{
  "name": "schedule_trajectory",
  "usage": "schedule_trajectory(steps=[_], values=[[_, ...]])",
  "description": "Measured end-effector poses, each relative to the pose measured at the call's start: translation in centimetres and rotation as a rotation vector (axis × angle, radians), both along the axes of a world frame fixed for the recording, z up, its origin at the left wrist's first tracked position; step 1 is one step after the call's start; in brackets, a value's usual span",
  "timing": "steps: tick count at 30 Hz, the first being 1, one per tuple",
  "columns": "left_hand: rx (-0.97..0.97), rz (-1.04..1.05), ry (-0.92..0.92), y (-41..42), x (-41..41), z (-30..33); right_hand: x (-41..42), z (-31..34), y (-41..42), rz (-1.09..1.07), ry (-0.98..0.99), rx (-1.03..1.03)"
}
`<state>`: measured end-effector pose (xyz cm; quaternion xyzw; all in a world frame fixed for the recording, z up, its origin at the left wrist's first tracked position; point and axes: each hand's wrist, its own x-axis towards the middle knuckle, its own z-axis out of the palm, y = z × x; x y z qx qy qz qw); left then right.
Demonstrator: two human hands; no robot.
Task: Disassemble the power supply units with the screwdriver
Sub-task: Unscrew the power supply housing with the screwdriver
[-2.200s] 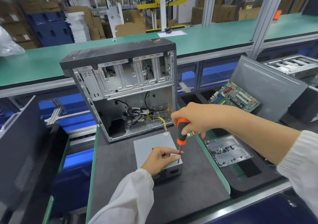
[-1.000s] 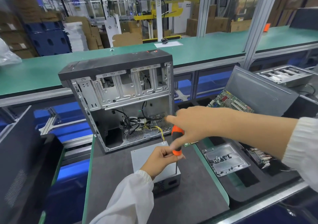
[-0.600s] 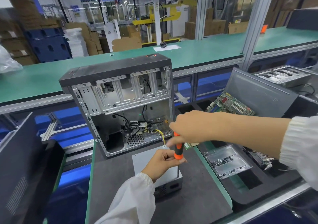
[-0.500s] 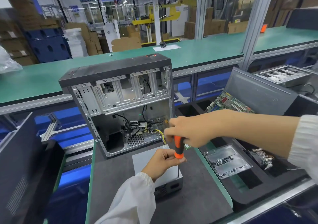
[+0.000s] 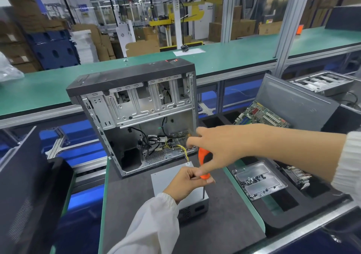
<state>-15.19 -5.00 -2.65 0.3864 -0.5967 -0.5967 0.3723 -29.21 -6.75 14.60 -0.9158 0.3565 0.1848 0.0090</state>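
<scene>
A grey power supply unit (image 5: pixel 161 176) lies flat on the dark mat (image 5: pixel 224 226), in front of an open computer case (image 5: pixel 136 105). Yellow and black wires run from the unit into the case. A screwdriver (image 5: pixel 203 157) with an orange and black handle stands upright, its shaft down at the unit's right front corner. My left hand (image 5: pixel 185 183) rests on the unit, with curled fingers pinching the bottom of the handle. My right hand (image 5: pixel 224 148) holds the handle between thumb and fingers, the index and middle fingers stretched out to the left.
A metal tray (image 5: pixel 259 179) with several loose screws sits right of the mat. Behind it a green motherboard (image 5: pixel 261 115) leans on a grey panel (image 5: pixel 293 101). A dark case panel (image 5: pixel 23 185) stands at the left. A green bench (image 5: pixel 234 58) runs across the back.
My right hand has kept turning the screwdriver handle, and its fingers have gone from curled round the handle to stretched out. My left hand has stayed on the unit at the handle's bottom.
</scene>
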Motion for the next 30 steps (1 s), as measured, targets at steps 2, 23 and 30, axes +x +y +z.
schedule_trajectory(steps=[2, 23, 30], values=[[0.019, 0.000, -0.015, 0.0, 0.1, 0.1, 0.6, -0.4, 0.2, -0.001, 0.120, -0.233], [-0.041, 0.019, -0.029, -0.3, 0.2, 0.1, 0.4, -2.1, 0.6, -0.152, 0.012, -0.188], [-0.045, 0.027, -0.023, -0.3, -0.3, -0.4, -0.6, -1.1, 0.4, -0.076, -0.067, 0.192]])
